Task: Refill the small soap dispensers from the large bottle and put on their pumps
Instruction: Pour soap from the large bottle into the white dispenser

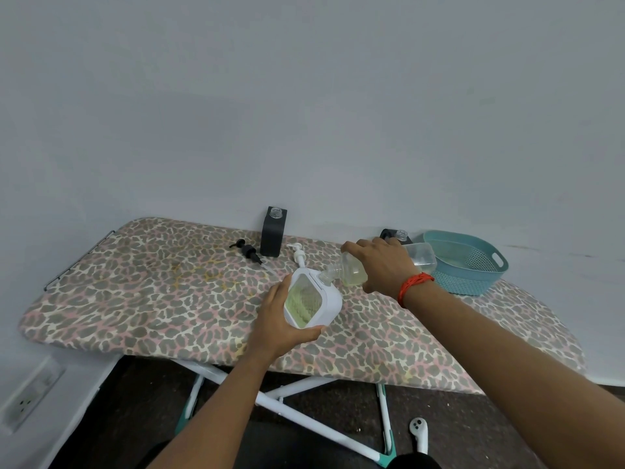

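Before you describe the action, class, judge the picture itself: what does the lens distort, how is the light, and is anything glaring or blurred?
Head view: the wide lens bows the edge of the ironing board and stretches the forearms; light is flat, shadows faint; no hard glare on the large bottle in the right hand or the white dispenser in the left hand.

We found open ironing board point(135, 299) from 7 to 9 o'clock of the white dispenser point(330, 299). A black pump point(248, 251), black dispenser point(272, 236) and white pump point(298, 256) crowded 10 to 12. A teal basket point(468, 265) blocked 2 to 3.
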